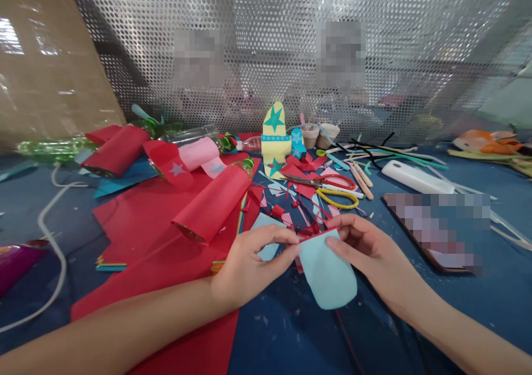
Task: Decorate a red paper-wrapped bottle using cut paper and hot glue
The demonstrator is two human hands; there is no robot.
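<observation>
Both hands hold a light blue paper cutout (328, 272) with a rounded lower end, just above the blue table. My left hand (253, 264) pinches its upper left corner between thumb and fingers. My right hand (366, 250) grips its upper right edge, thumb on the paper's face. A thin red strip (318, 232) runs along the cutout's top edge between the two hands. Red paper scraps (305, 232) lie just behind my fingers.
Red paper sheets (149, 242) and a plastic bottle wrapped in red paper (214, 203) lie to the left. Scissors with red and yellow handles (332, 189) sit behind the hands. A yellow paper rocket with teal stars (275, 139) stands at the back. A phone (436, 228) lies on the right.
</observation>
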